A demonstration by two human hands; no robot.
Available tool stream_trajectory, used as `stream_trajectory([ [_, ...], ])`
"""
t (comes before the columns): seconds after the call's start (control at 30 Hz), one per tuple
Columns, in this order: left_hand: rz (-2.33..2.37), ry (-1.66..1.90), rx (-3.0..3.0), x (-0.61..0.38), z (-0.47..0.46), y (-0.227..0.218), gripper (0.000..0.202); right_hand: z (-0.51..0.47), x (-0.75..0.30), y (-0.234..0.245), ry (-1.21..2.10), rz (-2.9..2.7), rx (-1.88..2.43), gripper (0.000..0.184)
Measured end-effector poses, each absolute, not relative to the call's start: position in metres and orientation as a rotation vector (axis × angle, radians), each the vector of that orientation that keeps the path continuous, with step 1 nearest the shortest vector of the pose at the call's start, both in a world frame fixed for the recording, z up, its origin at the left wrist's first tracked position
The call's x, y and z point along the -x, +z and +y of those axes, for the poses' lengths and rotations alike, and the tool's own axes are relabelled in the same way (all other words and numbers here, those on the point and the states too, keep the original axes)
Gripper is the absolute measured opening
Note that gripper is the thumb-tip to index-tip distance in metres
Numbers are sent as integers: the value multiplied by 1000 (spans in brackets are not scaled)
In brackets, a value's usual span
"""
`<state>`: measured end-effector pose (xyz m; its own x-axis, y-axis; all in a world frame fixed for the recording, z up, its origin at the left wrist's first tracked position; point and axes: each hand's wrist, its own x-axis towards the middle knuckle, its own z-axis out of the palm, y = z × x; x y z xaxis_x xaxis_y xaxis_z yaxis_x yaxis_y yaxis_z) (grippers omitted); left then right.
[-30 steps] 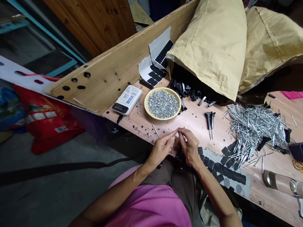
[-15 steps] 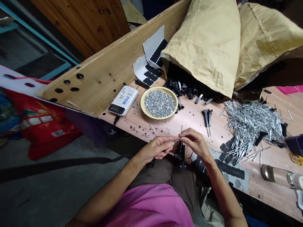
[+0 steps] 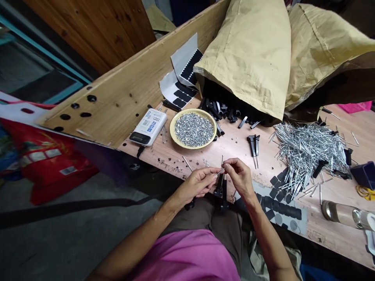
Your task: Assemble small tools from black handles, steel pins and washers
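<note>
My left hand (image 3: 202,182) is closed around a thin metal screw (image 3: 220,171) whose tip sticks out past the fingertips. A black plastic piece shows below that hand, probably on the same screw. At the screw's tip, the thumb and fingers of my right hand (image 3: 240,177) are pinched together; whatever small thing they hold is hidden. Two black plastic pieces with long screws (image 3: 224,191) lie at the table edge just beneath my hands. Beyond them is a yellow bowl (image 3: 172,137) full of small metal nuts, with a few loose nuts (image 3: 206,162) and a single screw (image 3: 187,163) nearby.
A heap of long screws (image 3: 310,156) lies to the right. Paper sacks (image 3: 246,58) stand behind, with black plastic parts spilling out. A white box-shaped device (image 3: 149,125) sits left of the bowl. Sheets of black pads (image 3: 283,210) and a bottle (image 3: 342,214) lie near the front edge.
The view has shifted slightly. Both hands stay together at the screw's tip, and the right fingers have changed their pose a little there.
</note>
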<state>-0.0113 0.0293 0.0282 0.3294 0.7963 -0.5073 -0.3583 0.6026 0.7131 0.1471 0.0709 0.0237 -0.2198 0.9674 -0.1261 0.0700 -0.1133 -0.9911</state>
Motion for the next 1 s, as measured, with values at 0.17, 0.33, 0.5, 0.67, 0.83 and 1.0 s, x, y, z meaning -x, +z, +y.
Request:
stream_trajectory([
  [0.17, 972, 817, -533, 8, 29, 28, 55, 66, -142, 19, 1325, -1276, 1219, 26],
  [0.33, 976, 842, -528, 4, 31, 29, 56, 62, -142, 22, 1241, -1242, 1209, 25],
  [0.5, 1005, 849, -579, 2, 32, 29, 56, 56, -140, 20, 1068, -1315, 1226, 19],
  [0.67, 1031, 880, -570, -6, 30, 26, 71, 52, -142, 4, 506, -1679, 1128, 12],
  [0.83, 1009, 890, -548, -9, 33, 25, 78, 53, -147, -2, 239, -1869, 993, 27],
  [1.0, 836, 750, -491, 2, 41, 31, 69, 60, -161, 18, 698, -1789, 1125, 21],
])
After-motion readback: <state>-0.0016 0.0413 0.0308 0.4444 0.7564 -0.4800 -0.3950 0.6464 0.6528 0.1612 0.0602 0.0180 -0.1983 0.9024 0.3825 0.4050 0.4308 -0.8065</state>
